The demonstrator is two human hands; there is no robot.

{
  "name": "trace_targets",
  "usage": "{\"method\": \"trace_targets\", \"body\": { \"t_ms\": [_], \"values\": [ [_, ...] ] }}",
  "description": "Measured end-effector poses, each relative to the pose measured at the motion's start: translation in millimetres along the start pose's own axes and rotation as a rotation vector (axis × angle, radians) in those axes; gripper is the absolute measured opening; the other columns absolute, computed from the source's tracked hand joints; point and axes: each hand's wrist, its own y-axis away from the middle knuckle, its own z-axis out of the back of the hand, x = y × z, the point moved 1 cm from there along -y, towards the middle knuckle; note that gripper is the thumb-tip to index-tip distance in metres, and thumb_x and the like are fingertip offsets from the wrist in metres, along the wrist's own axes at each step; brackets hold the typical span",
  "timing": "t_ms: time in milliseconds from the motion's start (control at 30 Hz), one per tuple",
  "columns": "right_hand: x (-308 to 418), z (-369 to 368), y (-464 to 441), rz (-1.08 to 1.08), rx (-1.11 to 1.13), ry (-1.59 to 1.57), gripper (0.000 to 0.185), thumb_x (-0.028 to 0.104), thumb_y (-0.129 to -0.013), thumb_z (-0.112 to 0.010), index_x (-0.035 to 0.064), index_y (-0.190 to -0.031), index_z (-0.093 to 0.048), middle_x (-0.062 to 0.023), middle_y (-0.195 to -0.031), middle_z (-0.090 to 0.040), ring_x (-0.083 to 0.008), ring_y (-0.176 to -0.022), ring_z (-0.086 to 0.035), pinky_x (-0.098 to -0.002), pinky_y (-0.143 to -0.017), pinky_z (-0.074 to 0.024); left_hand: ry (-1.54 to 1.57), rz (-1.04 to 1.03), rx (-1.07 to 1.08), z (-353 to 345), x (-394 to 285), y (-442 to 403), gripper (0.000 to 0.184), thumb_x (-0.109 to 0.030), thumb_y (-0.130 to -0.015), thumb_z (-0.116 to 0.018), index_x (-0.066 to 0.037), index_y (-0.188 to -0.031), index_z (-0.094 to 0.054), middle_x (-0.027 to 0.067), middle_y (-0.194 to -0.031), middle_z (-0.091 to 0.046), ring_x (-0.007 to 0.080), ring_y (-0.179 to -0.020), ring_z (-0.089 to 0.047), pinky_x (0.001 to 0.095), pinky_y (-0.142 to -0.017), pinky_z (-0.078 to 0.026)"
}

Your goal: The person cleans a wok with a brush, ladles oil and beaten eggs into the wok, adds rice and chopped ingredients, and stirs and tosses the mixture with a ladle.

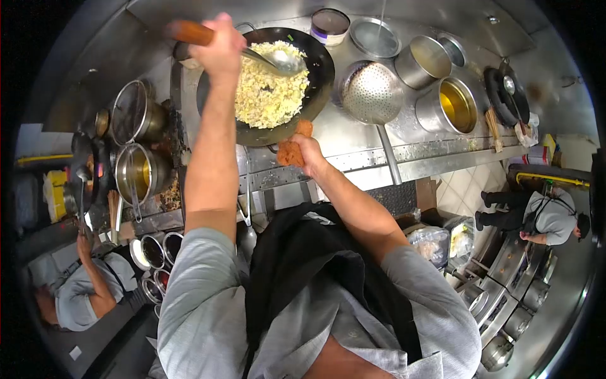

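A dark wok [320, 85] holds a heap of pale yellow and white chopped food [268, 100]. My left hand [219, 52] grips the wooden handle [189, 33] of a metal ladle, slightly blurred. The ladle's bowl [288, 64] rests over the right part of the food. At the wok's near rim, my right hand [307, 151] is closed on an orange-brown cloth [291, 153], bunched around the wok's near handle, which is mostly hidden.
Right of the wok lies a perforated strainer [372, 93], its handle over the counter's front edge. Beyond are a metal pot [423, 62] and a pot of yellow liquid [447, 106]. More pots [140, 174] stand left. Other people [550, 215] appear far right and at lower left [95, 290].
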Motion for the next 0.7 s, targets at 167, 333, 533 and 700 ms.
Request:
{"method": "trace_targets", "body": {
  "t_ms": [167,333,533,700],
  "values": [
    [-3,1,-6,0.022,0.01,-0.043,0.032,0.018,-0.088,-0.056,-0.0044,-0.11,-0.057,-0.0175,-0.102,-0.068,-0.0304,-0.086,-0.069,-0.0404,-0.065,-0.058,-0.23,0.144,-0.052,0,-2,-42,0.029,-0.01,-0.089,-0.068,-0.006,-0.068,-0.049,0.0009,-0.053,-0.044,0.0127,-0.042,-0.043,0.0305,-0.041,-0.037],
    [-3,0,-4,-0.003,0.017,-0.034,0.031,0.019,-0.088,-0.056,-0.0032,-0.11,-0.057,-0.0168,-0.1,-0.069,-0.0295,-0.084,-0.069,-0.0377,-0.062,-0.0571,-0.082,0.048,-0.158,32,24,-22,0.027,-0.007,-0.089,-0.065,-0.002,-0.07,-0.047,0.004,-0.053,-0.048,0.0131,-0.042,-0.047,0.0306,-0.04,-0.04],
    [4,1,1,-0.024,0.029,0.034,0.031,0.02,-0.088,-0.057,-0.0021,-0.109,-0.058,-0.0158,-0.1,-0.069,-0.0271,-0.082,-0.07,-0.0387,-0.056,-0.0551,-0.095,0.037,-0.095,40,-17,-43,0.024,-0.01,-0.088,-0.068,-0.005,-0.071,-0.052,0.0031,-0.054,-0.051,0.0126,-0.042,-0.047,0.0298,-0.041,-0.041],
    [9,9,-13,-0.045,0.037,0.022,0.03,0.017,-0.086,-0.059,-0.0004,-0.11,-0.057,-0.0143,-0.097,-0.069,-0.0273,-0.081,-0.069,-0.0367,-0.055,-0.0543,-0.403,0.092,-0.125,66,-16,-14,0.028,-0.013,-0.091,-0.067,-0.003,-0.067,-0.057,0.0061,-0.058,-0.055,0.0159,-0.048,-0.054,0.0327,-0.048,-0.046]
  ]
}}
